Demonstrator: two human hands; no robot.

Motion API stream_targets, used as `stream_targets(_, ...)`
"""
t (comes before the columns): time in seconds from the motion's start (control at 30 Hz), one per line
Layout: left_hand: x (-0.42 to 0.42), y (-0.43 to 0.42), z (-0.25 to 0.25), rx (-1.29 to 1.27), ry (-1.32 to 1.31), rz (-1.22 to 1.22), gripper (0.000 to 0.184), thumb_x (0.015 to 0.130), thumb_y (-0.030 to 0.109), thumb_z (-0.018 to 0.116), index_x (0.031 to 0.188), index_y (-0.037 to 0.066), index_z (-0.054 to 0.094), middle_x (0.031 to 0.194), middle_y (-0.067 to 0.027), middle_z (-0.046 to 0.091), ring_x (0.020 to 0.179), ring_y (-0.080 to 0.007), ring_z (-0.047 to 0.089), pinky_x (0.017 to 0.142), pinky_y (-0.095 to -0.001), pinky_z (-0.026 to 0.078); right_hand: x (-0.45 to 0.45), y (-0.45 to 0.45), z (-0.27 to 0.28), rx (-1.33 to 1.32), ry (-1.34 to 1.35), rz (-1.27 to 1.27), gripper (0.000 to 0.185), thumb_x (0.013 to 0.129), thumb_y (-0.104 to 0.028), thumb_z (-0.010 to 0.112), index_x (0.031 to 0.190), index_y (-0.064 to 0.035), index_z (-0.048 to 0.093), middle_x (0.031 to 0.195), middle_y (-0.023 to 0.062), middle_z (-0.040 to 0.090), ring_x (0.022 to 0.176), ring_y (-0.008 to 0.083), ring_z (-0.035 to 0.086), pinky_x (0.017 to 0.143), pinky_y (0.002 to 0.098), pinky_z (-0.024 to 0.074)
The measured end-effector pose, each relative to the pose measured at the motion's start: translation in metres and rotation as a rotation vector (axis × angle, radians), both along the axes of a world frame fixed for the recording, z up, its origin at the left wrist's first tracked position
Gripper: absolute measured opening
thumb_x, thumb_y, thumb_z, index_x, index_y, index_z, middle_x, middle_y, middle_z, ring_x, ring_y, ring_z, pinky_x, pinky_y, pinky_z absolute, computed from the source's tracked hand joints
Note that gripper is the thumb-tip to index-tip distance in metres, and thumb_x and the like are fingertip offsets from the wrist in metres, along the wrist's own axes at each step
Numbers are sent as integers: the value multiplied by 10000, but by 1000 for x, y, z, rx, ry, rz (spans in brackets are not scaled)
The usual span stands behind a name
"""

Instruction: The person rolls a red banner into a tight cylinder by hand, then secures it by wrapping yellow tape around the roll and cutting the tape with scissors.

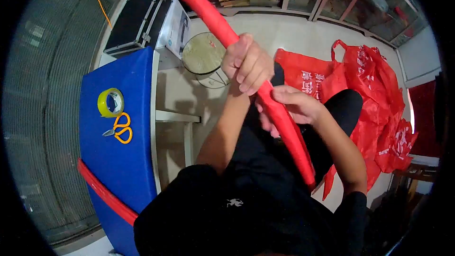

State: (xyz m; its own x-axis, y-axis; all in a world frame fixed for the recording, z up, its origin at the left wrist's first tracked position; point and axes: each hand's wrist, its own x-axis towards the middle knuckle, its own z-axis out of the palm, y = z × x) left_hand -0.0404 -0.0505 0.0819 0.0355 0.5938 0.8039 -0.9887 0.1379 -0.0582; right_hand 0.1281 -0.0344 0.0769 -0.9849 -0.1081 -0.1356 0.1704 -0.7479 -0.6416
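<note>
A long red roll (289, 135), which looks like rolled or wrapped red fabric or plastic, runs slantwise across my lap from the upper left to the lower right. My left hand (248, 64) is wrapped round it near its middle, fingers closed. Just below, my right hand (296, 106) grips the same roll, thumb on top and the other fingers partly hidden behind it. Whether the roll has a stiff core inside, I cannot tell. Its upper end leaves the view at the top.
On my left, a blue-topped table (125, 166) holds yellow tape (110, 103), orange-handled scissors (121, 129) and another red strip (106, 192). Red bags (374, 99) with white print lie on the floor at right. A round stool (204, 53) and a black case (135, 21) stand ahead.
</note>
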Motion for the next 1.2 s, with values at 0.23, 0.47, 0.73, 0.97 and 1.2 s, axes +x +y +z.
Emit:
stream_targets(0.23,-16,-13,-28,-184,111,195,387,1055,174,251,717,66,406,536,-99,520,403,-207,552,402,-330,504,-17,-47,-13,1226,-72,-679,320,957,-303,656,1028,-43,484,737,119,632,511,265,613,477,353,444)
stream_targets(0.47,-13,-16,-27,-127,95,151,379,1050,162,275,702,72,395,531,-86,507,401,-194,537,400,-320,503,-12,-75,5,1603,-351,-771,426,954,-360,630,1131,-17,448,818,254,649,670,431,651,555,461,504)
stream_targets(0.73,-9,-11,-44,-202,107,192,395,1060,240,337,700,86,388,570,-63,535,509,-168,590,535,-352,552,-12,-72,-8,1857,-414,-791,382,944,-272,640,1148,-10,451,809,271,640,692,447,646,563,498,504)
stream_targets(0.97,-22,-16,-15,-969,451,743,555,957,514,571,1280,74,474,1086,-84,574,943,-218,588,895,-465,525,-14,-68,-9,1868,-565,-793,362,953,-265,621,1149,-7,460,788,245,635,686,442,642,559,510,508)
stream_targets(1.2,-81,-19,-15,-947,405,746,388,961,491,588,981,105,553,768,-1,507,641,-110,509,586,-269,457,-23,-79,-20,1947,-581,-651,431,965,-320,589,1230,-3,467,924,216,668,671,433,651,577,504,543)
